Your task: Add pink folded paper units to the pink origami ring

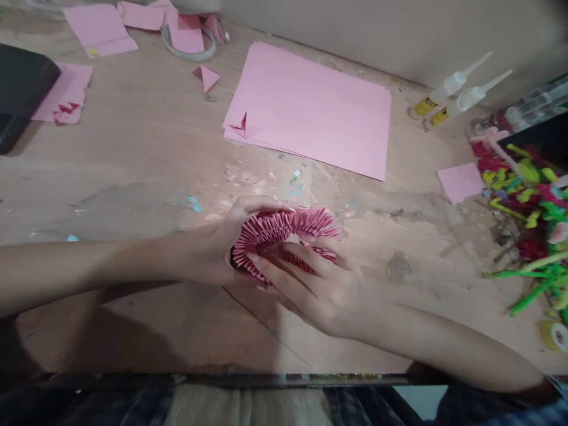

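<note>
A ring of many folded pink paper pieces (284,223) is held between my two hands over the near middle of the table. My left hand (233,228) wraps round its left side, with the thumb side along the far edge. From the right, my right hand (322,287) lies across the near and right part of the ring, some fingers reaching into its centre. Most of the ring's near side is hidden under that hand. Beyond it lies a stack of pink paper sheets (310,106), with a small folded red-pink piece (240,125) on its near left corner.
Two glue bottles with nozzles (426,106) stand at the back right by the wall. Colourful pipe cleaners (532,207) are heaped at the right, near a yellow tape roll (554,336). A tape ring (189,56) and pink scraps (100,29) lie back left, beside a dark object (22,89).
</note>
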A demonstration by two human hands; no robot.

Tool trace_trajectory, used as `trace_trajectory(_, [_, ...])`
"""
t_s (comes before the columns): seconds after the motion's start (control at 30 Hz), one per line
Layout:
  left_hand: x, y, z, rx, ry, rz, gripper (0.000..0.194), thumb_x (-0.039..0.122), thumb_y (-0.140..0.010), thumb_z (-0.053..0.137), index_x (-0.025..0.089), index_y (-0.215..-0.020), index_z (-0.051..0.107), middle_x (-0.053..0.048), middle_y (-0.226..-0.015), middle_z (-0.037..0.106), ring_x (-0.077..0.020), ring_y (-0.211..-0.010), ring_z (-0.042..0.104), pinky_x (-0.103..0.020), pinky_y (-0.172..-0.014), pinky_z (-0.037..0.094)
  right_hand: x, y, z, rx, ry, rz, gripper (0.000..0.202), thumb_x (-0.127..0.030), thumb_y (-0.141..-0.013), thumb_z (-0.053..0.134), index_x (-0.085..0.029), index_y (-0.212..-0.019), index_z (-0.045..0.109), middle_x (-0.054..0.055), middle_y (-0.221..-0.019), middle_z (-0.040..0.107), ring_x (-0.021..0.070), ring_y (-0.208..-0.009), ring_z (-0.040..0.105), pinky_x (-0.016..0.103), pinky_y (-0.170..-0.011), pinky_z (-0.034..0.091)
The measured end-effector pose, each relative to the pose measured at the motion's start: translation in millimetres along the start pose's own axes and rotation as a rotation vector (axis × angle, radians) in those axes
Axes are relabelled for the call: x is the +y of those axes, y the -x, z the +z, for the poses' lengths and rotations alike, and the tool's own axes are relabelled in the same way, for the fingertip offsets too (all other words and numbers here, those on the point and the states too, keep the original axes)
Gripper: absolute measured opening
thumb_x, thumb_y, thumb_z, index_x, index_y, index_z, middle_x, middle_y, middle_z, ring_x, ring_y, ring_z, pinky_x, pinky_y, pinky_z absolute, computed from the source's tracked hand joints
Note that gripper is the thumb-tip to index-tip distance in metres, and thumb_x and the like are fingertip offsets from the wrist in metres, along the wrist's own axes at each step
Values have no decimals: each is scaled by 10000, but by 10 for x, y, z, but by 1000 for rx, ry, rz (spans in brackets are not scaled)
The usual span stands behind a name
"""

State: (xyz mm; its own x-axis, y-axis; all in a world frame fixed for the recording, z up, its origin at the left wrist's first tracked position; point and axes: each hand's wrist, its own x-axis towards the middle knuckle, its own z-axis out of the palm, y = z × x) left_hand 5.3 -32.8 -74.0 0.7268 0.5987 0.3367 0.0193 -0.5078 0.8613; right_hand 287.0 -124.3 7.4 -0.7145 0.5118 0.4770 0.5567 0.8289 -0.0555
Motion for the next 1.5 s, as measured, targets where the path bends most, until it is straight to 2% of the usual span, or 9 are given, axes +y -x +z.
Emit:
trace_trajectory(0.1, [117,-44,-31,-38,-84,141,1158,589,-1001,1021,298,-1921,380,-186,-1760,640,-398,-1593,730,-501,-1326,711,77,53,-219,-61,3,61,511,-495,-1359,504,-105,-1519,792,49,-1396,976,231,-1366,832,382,-1188,553])
trace_trajectory(0.23, [216,-97,-28,7,-123,178,1135,608,-1030,1002,320,-1925,368,-180,-1706,687,-368,-1533,782,-416,-1246,743,160,130,-427,-104,-10,180,398,-442,-1356,539,-165,-1506,782,70,-1305,985,213,-1264,879,406,-1217,508])
trace_trajectory(0.33, [206,-87,-26,20,-152,160,1092,612,-1028,993,323,-1904,409,-163,-1689,695,-376,-1524,785,-420,-1238,739,108,118,-345,-113,-68,127,376,-416,-1316,659,-100,-1460,803,99,-1333,979,207,-1257,884,369,-1145,603])
trace_trajectory(0.5, [186,-78,-47,3,-166,186,1148,599,-1018,994,248,-1909,360,-202,-1688,682,-408,-1493,793,-497,-1232,751,19,56,-76,13,-160,-51,274,-55,-1195,739,-3,-1455,806,100,-1338,979,231,-1296,872,374,-1272,651])
trace_trajectory(0.7, [271,-180,-31,-9,-134,185,1105,616,-1039,995,276,-1888,376,-219,-1706,640,-438,-1527,789,-569,-1244,759,177,124,-195,-120,-125,-35,442,-349,-1253,786,-26,-1555,788,141,-1462,949,220,-1427,889,367,-1382,649])
trace_trajectory(0.87, [324,-232,-11,-17,-113,180,1082,547,-1082,953,376,-1949,329,-163,-1679,662,-402,-1510,769,-586,-1316,718,275,293,-138,-109,-101,-76,367,-59,-1267,589,2,-1590,752,169,-1621,855,209,-1526,855,354,-1429,596])
trace_trajectory(1.23, [310,-152,-36,-57,-95,92,1145,566,-1049,997,383,-1965,336,-146,-1813,652,-392,-1665,701,-503,-1405,657,461,433,-185,-106,-57,-134,391,-30,-1243,621,-67,-1608,755,104,-1393,971,194,-1340,941,382,-1379,666])
trace_trajectory(1.4, [316,-163,-48,-84,-67,111,1027,596,-1111,919,316,-1936,376,-133,-1832,647,-363,-1687,694,-443,-1445,620,547,335,-242,-112,30,-253,379,-343,-1327,631,-100,-1553,814,85,-1470,952,183,-1349,914,311,-1346,664])
trace_trajectory(1.5, [352,-190,-44,-85,-68,97,945,532,-1129,907,281,-1901,423,-158,-1816,660,-362,-1680,695,-475,-1454,609,536,275,-318,-140,164,-252,412,-344,-1362,535,-99,-1523,823,74,-1457,957,157,-1313,888,290,-1278,641])
